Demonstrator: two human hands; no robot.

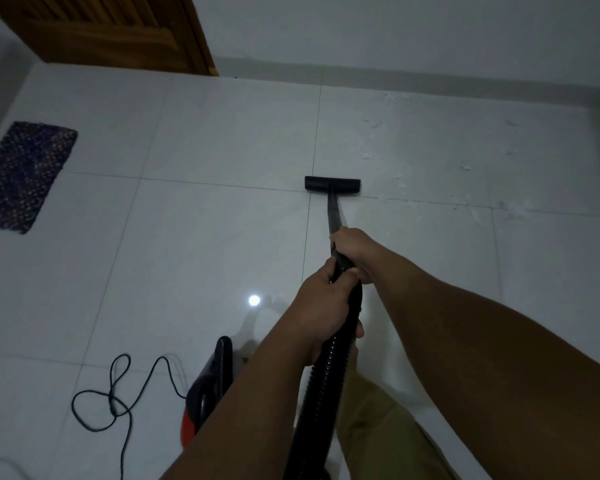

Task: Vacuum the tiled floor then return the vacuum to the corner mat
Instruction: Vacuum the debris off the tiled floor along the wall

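Observation:
A black vacuum nozzle (332, 184) rests flat on the white tiled floor (222, 237), on a grout line ahead of me. Its dark wand (334, 213) runs back into my hands. My right hand (355, 252) grips the wand further forward. My left hand (323, 306) is closed around the ribbed black hose (321, 386) just behind it. The red and black vacuum body (210, 382) stands on the floor at my lower left. A dark woven mat (25, 174) lies by the left wall.
White debris (471, 206) is scattered over the tiles to the right of the nozzle. A black power cord (118, 400) loops on the floor at lower left. A wooden door (118, 29) stands at the back left, with a white wall (395, 29) behind.

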